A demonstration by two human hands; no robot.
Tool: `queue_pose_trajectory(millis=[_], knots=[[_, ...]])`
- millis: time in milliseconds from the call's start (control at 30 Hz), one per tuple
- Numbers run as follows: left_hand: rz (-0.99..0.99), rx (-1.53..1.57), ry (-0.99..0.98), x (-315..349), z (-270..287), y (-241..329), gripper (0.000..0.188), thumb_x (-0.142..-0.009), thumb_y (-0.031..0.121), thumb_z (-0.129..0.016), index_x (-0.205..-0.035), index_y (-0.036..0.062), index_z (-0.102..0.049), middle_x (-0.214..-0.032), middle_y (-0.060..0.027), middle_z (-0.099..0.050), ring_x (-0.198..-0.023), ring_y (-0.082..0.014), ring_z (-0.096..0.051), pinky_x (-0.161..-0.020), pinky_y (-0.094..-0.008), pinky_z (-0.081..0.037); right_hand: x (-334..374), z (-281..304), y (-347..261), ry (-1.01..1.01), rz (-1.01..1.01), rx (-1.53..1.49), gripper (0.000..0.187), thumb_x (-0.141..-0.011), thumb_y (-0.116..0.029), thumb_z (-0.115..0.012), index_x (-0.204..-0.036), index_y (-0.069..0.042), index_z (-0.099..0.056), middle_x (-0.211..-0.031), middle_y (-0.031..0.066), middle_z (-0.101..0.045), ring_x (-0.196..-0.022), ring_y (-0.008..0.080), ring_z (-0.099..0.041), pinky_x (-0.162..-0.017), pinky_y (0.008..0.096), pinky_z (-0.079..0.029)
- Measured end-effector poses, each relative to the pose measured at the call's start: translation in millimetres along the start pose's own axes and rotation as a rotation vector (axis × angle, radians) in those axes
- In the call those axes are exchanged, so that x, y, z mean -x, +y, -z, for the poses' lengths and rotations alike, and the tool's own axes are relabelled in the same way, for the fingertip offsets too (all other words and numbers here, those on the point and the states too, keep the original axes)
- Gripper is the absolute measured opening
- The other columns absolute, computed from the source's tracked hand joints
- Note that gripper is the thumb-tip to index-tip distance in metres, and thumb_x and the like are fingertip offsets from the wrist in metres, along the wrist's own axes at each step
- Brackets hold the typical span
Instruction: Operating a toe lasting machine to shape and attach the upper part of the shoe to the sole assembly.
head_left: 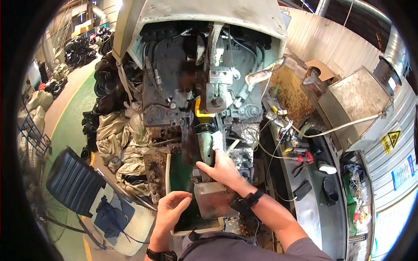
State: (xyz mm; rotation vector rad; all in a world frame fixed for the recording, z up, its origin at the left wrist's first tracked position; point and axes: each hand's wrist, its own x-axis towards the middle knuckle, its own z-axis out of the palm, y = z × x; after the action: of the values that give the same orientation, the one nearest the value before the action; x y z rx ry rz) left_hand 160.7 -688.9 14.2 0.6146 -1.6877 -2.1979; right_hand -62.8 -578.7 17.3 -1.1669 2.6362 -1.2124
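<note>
My right hand (222,166) is wrapped around the near end of a grey-green shoe last (204,145) with a small hole in it. The thumb lies along its left side; the fingers, with white wrapping (217,141) on them, lie on its right. The far end of the last, with a black band around it, points into the machine (167,87) below a yellow part (200,109). Lower left, my left hand (171,209) is apart from the machine. Its fingers are loosely curled, with nothing visible in them.
A metal block (213,199) stands under my right wrist, beside a green tray with a pale rim (169,174). On the right, a bench (300,191) bears red-handled pliers (303,158) and a black shoe-shaped piece (329,191). A chair (72,180) and pale sacks (113,130) are on the left.
</note>
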Motion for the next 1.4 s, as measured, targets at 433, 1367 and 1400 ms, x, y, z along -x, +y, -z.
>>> queue_pose_trajectory(millis=[433,1367,1400], knots=[[0.02,-0.002,-0.227,-74,25,6,0.021,-0.093,0.006,-0.071,-0.112,-0.0027,-0.068,-0.107,-0.0078,-0.073,-0.097,-0.0127,-0.068,-0.089,-0.0264,-0.053,-26,-21,-12,0.038,-0.031,0.211,0.079,-0.077,-0.039,-0.082,-0.123,0.015,-0.048,-0.107,0.0337,-0.06,-0.097,0.0469,-0.064,-0.084,0.0465,-0.054],[-0.126,-0.015,-0.304,-20,-26,16,0.018,-0.09,-0.003,-0.066,-0.108,-0.0053,-0.068,-0.104,-0.0134,-0.074,-0.096,-0.0187,-0.069,-0.09,-0.03,-0.052,168,155,30,0.676,-0.713,-1.213,0.036,-0.087,-0.017,-0.07,-0.119,-0.001,-0.065,-0.106,0.0106,-0.071,-0.094,0.02,-0.07,-0.084,0.0372,-0.058],[-0.139,-0.049,-0.35,-25,-34,13,0.02,-0.09,-0.005,-0.066,-0.11,-0.0049,-0.067,-0.104,-0.014,-0.074,-0.098,-0.0184,-0.07,-0.09,-0.0293,-0.052,199,169,42,0.759,-0.71,-1.278,0.037,-0.086,-0.018,-0.072,-0.118,0.0,-0.065,-0.104,0.0116,-0.071,-0.095,0.0188,-0.069,-0.084,0.0365,-0.057]])
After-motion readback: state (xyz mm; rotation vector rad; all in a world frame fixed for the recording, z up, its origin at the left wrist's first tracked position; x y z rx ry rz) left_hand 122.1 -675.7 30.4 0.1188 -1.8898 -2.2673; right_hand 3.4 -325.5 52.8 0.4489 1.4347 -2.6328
